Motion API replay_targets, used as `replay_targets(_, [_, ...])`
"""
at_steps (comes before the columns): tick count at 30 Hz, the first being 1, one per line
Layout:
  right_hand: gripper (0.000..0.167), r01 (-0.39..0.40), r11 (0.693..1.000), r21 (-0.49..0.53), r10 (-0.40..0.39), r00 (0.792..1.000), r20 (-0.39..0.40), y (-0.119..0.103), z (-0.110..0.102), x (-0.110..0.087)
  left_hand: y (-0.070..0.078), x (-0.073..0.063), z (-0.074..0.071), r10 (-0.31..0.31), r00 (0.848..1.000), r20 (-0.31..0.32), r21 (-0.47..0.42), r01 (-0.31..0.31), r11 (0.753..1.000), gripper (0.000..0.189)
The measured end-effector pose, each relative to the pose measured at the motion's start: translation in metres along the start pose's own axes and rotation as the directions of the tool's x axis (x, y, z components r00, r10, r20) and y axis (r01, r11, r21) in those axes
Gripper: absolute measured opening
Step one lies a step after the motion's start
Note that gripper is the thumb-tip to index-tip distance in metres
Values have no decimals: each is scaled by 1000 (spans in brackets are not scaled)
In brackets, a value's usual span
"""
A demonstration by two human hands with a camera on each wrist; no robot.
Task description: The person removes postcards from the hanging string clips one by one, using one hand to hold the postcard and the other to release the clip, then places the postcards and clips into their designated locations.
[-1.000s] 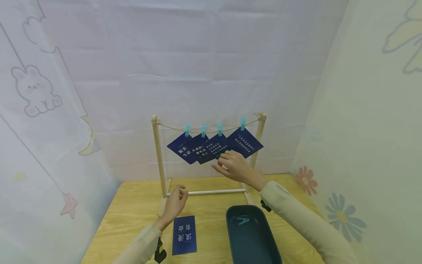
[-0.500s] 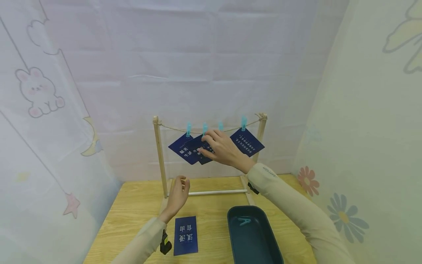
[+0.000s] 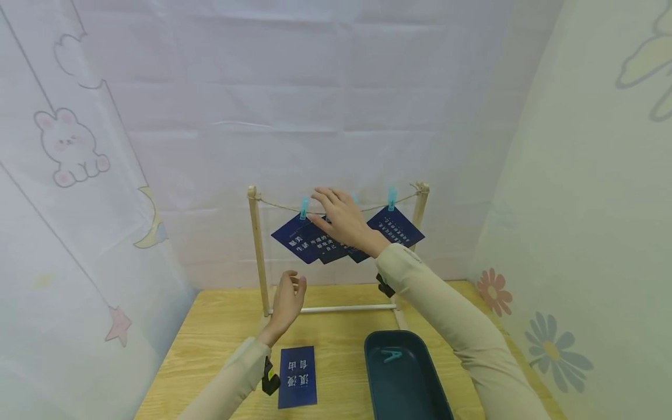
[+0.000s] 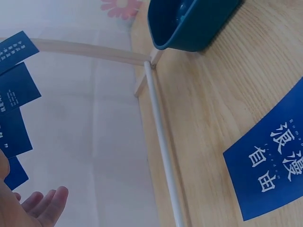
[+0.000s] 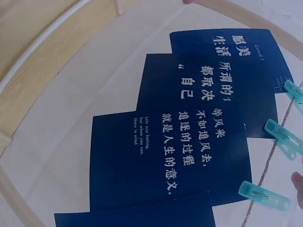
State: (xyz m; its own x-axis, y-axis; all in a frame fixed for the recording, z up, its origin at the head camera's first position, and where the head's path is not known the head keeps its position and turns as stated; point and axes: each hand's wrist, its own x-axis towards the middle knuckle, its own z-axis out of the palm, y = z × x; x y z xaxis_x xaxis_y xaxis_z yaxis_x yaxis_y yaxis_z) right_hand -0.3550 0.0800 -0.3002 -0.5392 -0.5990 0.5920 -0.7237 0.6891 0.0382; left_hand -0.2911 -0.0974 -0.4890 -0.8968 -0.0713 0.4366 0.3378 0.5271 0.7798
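Dark blue cards with white writing (image 3: 396, 228) hang overlapping from a string (image 3: 278, 206), held by turquoise clothespins (image 5: 266, 196). My right hand (image 3: 343, 220) is raised in front of the string's middle, hiding part of the cards and clothespins. Its fingers are extended and hold nothing. In the right wrist view a fingertip (image 5: 298, 183) shows at the right edge, close to the clothespins; whether it touches one I cannot tell. Lower down, my left hand (image 3: 289, 300) hovers before the rack's left post with loosely bent fingers and nothing in them.
A wooden rack (image 3: 258, 251) with a white crossbar (image 3: 349, 307) stands at the table's back. Another blue card (image 3: 297, 379) lies flat on the wooden table (image 3: 210, 350). Right of it sits a dark teal bin (image 3: 406, 385) containing a turquoise clothespin (image 3: 391, 355).
My right hand has moved left and upward across the hanging cards toward the clothespins, its fingers straightening. My left hand has risen slightly. The view has shifted a little.
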Motion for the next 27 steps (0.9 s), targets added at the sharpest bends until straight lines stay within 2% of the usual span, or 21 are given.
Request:
replay_targets(3, [56,-37,999,10,36,998,53,-2,1,6,4,4,-2,-10,1000,-11,-4,10,1000,34])
replay_targets(7, [56,-43,999,6,42,995,93,-4,2,13,9,10,-7,-16,1000,-20,5,16,1000,38])
replay_targets(17, [52,-128,992,-14,128,983,134,-11,6,25,19,21,-17,-25,1000,-18,-5,25,1000,42])
replay_targets(27, [45,-157,987,-30,160,978,131,-14,11,30,17,22,-18,-53,999,6,-8,53,999,45])
